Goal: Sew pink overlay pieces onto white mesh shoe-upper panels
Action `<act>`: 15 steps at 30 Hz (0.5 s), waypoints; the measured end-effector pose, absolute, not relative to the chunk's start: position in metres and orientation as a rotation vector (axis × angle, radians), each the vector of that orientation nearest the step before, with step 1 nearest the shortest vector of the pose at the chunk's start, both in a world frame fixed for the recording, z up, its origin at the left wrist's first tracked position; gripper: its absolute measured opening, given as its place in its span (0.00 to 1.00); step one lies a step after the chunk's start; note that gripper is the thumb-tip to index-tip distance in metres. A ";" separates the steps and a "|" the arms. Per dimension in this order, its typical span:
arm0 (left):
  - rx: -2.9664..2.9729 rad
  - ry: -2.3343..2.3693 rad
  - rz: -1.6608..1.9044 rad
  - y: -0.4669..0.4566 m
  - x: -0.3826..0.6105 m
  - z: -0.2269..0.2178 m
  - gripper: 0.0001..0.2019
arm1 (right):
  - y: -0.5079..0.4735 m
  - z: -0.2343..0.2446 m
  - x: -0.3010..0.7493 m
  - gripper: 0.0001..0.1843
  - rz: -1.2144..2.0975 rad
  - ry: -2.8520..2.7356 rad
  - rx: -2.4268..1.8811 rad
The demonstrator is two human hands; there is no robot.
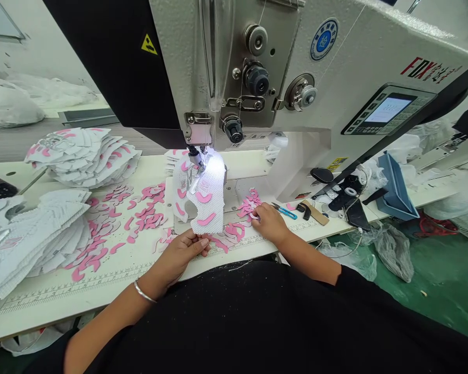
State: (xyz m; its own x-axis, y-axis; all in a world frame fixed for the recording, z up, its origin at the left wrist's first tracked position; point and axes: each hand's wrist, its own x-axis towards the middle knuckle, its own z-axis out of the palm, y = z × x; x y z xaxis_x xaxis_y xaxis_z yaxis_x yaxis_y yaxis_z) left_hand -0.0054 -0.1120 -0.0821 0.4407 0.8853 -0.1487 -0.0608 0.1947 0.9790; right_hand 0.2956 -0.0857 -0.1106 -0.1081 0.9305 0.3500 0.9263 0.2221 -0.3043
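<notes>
At nine o'clock, stacked white perforated mesh panels (37, 239) fan across the cream tabletop (58, 298), with loose curved pink pieces (150, 215) spread within easy reach. Now the left hand (177, 259): fingers (203, 244) pressed together against a white mesh panel (207, 205) at twelve o'clock, seemingly steadying it under the sewing machine needle (200, 163). Right hand (267, 223): fingers (254, 213) appear to pinch a small pink piece (249, 203). Teal-handled snips (284, 211) lie just beside, toward three o'clock.

The left hand (181, 257) lies low and extended; the right hand (268, 224) curls its fingers (256, 212) inward.
</notes>
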 end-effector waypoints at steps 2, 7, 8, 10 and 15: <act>1.185 0.896 0.799 -0.112 -0.006 -0.083 0.12 | -0.086 -0.110 0.295 0.04 0.013 -2.040 -1.713; 1.172 0.897 0.773 -0.110 -0.007 -0.086 0.13 | -0.098 -0.106 0.287 0.02 0.082 -2.131 -1.615; 1.169 0.895 0.772 -0.110 -0.007 -0.086 0.13 | -0.101 -0.104 0.286 0.02 0.111 -2.160 -1.577; 1.169 0.895 0.772 -0.109 -0.008 -0.086 0.12 | -0.105 -0.102 0.284 0.02 0.164 -2.184 -1.515; 1.169 0.900 0.789 -0.109 -0.007 -0.087 0.12 | -0.099 -0.100 0.296 0.09 0.186 -1.966 -1.602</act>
